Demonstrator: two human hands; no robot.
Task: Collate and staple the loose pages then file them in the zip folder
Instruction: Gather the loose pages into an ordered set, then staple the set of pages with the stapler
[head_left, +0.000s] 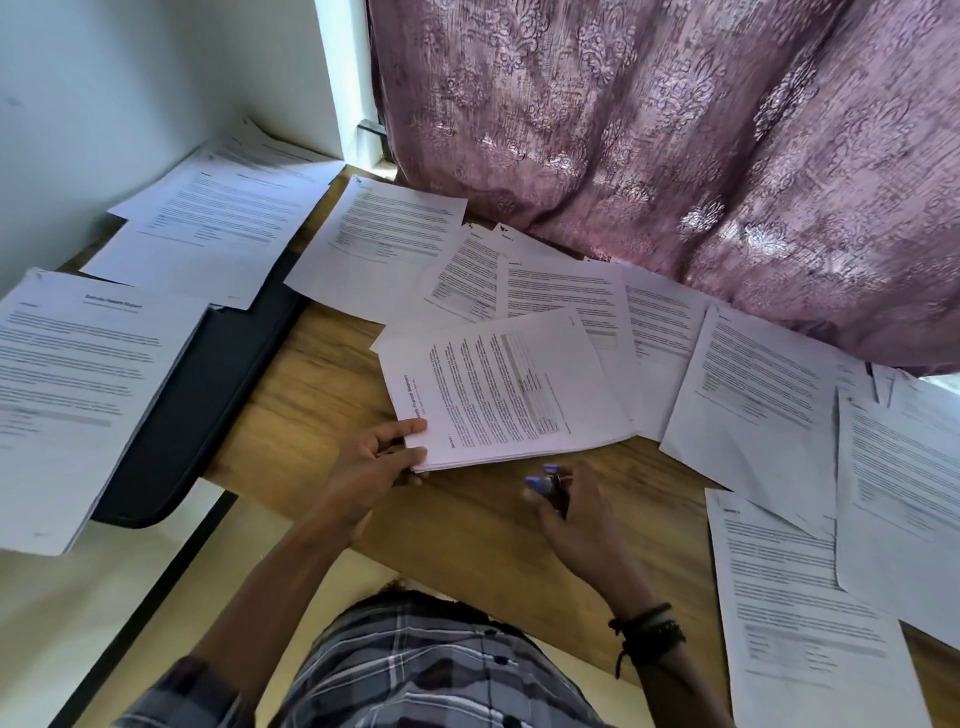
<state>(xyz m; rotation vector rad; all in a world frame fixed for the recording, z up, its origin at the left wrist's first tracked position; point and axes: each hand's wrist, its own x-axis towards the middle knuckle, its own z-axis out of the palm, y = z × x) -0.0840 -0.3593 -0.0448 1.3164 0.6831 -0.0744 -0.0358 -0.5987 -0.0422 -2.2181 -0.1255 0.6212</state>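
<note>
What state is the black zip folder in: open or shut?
Apparently shut: the black zip folder lies flat as one slab, printed page stacks resting on it; zip itself unclear.

Hands: you have two in view, left hand (384, 457) and right hand (576, 514).
Stapler: one stapler (545, 483).
Zip folder: one zip folder (208, 395).
Paper stacks: three, the near stack (509, 384), the left stack (78, 374), and the corner pile (208, 234).
Loose pages: at least eight loose pages (753, 389) spread flat; overlaps keep you from an exact count.
Curtain: one curtain (675, 130).
Table: one table (322, 395).
</note>
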